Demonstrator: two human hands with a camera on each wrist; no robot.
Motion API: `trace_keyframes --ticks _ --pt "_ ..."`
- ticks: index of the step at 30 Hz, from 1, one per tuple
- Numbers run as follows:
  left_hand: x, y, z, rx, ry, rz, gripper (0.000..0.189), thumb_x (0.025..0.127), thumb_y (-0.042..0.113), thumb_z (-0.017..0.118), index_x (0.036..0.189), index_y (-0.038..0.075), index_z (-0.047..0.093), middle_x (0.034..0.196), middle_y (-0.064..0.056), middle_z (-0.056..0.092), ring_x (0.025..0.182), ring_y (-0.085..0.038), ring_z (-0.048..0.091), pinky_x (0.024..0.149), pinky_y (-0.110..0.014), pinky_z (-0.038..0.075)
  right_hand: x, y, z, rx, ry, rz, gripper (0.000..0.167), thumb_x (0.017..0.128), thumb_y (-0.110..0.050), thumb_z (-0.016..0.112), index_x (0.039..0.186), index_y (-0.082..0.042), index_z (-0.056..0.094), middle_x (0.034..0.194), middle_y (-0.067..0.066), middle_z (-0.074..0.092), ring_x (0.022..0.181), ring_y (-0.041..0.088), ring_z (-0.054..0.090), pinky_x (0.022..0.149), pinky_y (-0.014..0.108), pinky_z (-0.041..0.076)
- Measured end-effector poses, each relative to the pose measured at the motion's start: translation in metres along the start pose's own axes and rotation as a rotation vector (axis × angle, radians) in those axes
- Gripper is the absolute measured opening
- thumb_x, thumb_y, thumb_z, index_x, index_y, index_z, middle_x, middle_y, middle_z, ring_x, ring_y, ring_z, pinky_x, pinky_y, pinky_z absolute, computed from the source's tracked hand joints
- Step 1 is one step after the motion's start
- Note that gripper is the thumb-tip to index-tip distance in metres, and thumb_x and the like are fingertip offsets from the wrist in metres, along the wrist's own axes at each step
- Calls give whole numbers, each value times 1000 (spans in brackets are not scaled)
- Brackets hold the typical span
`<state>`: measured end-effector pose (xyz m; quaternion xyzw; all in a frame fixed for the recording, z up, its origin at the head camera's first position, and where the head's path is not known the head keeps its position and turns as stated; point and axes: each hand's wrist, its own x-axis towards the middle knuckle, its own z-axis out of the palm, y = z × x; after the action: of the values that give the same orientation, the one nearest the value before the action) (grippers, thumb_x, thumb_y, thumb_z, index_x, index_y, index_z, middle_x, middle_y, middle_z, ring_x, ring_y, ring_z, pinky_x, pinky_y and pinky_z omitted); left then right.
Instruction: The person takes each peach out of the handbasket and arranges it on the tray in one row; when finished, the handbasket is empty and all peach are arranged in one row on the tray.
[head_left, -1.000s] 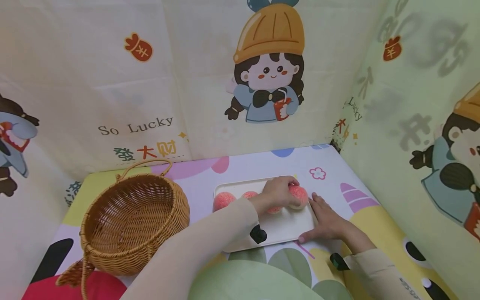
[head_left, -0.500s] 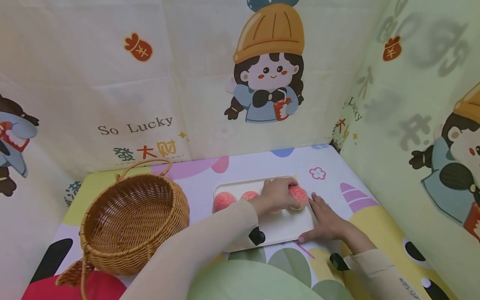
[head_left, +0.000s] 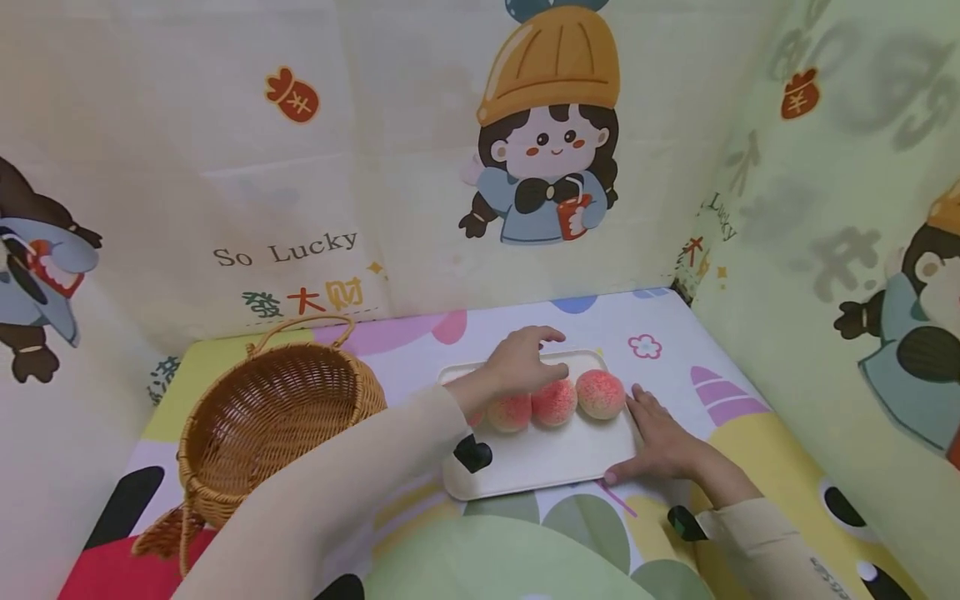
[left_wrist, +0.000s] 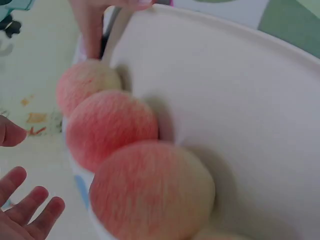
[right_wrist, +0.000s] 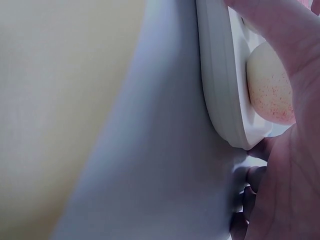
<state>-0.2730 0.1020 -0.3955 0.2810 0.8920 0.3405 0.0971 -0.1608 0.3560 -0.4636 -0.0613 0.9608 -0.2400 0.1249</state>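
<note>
Several pink-and-cream peaches stand in a row along the white tray (head_left: 555, 458), the rightmost peach (head_left: 601, 394) close to its right edge. My left hand (head_left: 517, 362) is held above the row with its fingers spread, holding nothing. In the left wrist view its fingertips (left_wrist: 32, 200) show apart from the peaches, beside a large near peach (left_wrist: 152, 190). The left hand and sleeve hide part of the leftmost peach. Flat along the tray's right side, my right hand (head_left: 667, 442) touches the rim, thumb at the front corner; the right wrist view shows its palm (right_wrist: 295, 165) beside a peach (right_wrist: 272, 82).
Left of the tray stands a brown wicker basket (head_left: 277, 425) with its handle up. The table has a colourful printed cloth (head_left: 525, 317). Printed cloth walls (head_left: 405, 167) rise behind and at both sides.
My left hand has let go of the rightmost peach and moved left and up, uncovering the middle peaches. The right hand stays at the tray's edge. The head view has shifted slightly.
</note>
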Motion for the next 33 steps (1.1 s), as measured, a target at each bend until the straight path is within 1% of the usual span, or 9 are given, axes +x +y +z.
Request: trace_keyframes --ticks 4,8,14,19,22,24,27,29,33 --pt "-12 -11 -33 -84 71 -44 48 93 30 70 139 19 60 140 0 57 127 -23 54 98 -41 49 2 2 -3 3 3 -13 138 60 -62 90 153 13 20 161 36 5 146 57 5 112 72 13" --pt "-31 -17 -77 -132 161 -66 46 93 27 70 137 18 61 141 -2 56 127 -23 54 98 -43 49 5 5 -5 -4 -8 -19 137 62 -61 89 153 13 20 161 36 5 146 57 5 111 72 15" --pt "-66 -28 -153 -158 313 -73 48 94 29 70 139 19 59 144 -2 54 132 -25 51 101 -47 47 9 10 -14 -76 -32 -40 135 64 -66 85 152 16 22 160 38 8 145 57 10 111 70 21" --pt "-93 -46 -200 -160 410 -131 53 95 37 70 143 21 56 148 -1 50 137 -26 46 101 -51 46 12 18 -36 -41 -106 -83 129 69 -56 87 151 18 21 157 41 10 144 58 13 111 69 21" --pt "-110 -55 -222 -94 451 -167 59 95 46 67 147 21 53 153 -2 45 140 -29 41 105 -55 41 13 21 -56 1 -148 -59 122 75 -50 85 151 18 18 156 42 12 142 59 14 110 71 19" --pt "-120 -61 -236 -32 480 -195 66 95 53 63 151 21 48 156 -5 41 142 -32 38 107 -59 36 16 19 -72 -1 -140 -26 116 81 -52 79 154 14 18 157 40 13 143 59 14 110 72 18" --pt "-133 -69 -254 84 519 -216 77 95 59 58 158 21 37 162 -11 30 146 -38 28 110 -65 28 23 9 -99 -47 -69 -12 108 87 -58 69 157 6 18 159 36 14 144 57 12 108 75 16" --pt "-140 -73 -264 168 530 -230 86 94 63 56 162 22 25 167 -13 16 150 -42 17 111 -69 21 30 -3 -115 -93 -2 -14 104 89 -63 63 160 -1 18 161 32 14 146 55 10 108 76 14" --pt "-148 -75 -276 284 533 -260 102 90 71 57 164 27 2 168 -10 -14 150 -48 -4 110 -75 11 43 -37 -144 -211 120 -22 104 90 -71 56 162 -7 15 162 30 14 147 54 9 108 76 12"
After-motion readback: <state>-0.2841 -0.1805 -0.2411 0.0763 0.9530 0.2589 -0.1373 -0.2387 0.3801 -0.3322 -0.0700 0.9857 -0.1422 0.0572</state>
